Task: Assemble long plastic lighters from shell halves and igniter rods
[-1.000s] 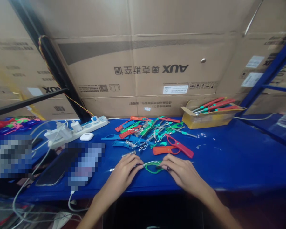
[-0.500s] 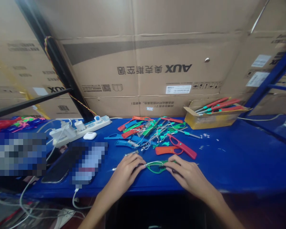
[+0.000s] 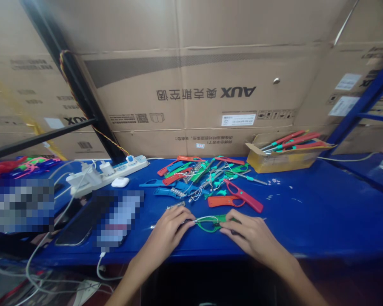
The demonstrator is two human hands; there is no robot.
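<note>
Near the table's front edge, a green lighter casing (image 3: pixel 210 228) lies between my two hands, with a thin white wire (image 3: pixel 206 218) running along its loop. My left hand (image 3: pixel 173 223) is closed in a pinch at the casing's left end, where a slim metal rod (image 3: pixel 152 227) shows past the knuckles. My right hand (image 3: pixel 247 229) pinches the right end, fingers bent around it, with a small dark part showing between the fingers. Just beyond lie an orange lighter casing (image 3: pixel 219 201) and a red lighter casing (image 3: pixel 251 201).
Behind the hands is a pile of loose lighter parts (image 3: pixel 198 176). A yellow carton (image 3: pixel 284 163) of red lighters stands back right. Phones (image 3: pixel 121 216), a white earphone case (image 3: pixel 120 182) and a power strip (image 3: pixel 115 175) with cables are on the left. Cardboard (image 3: pixel 194 68) forms the back wall.
My right hand's fingers have shifted slightly on the casing's right end, uncovering more of the green there. My left hand stays in place.
</note>
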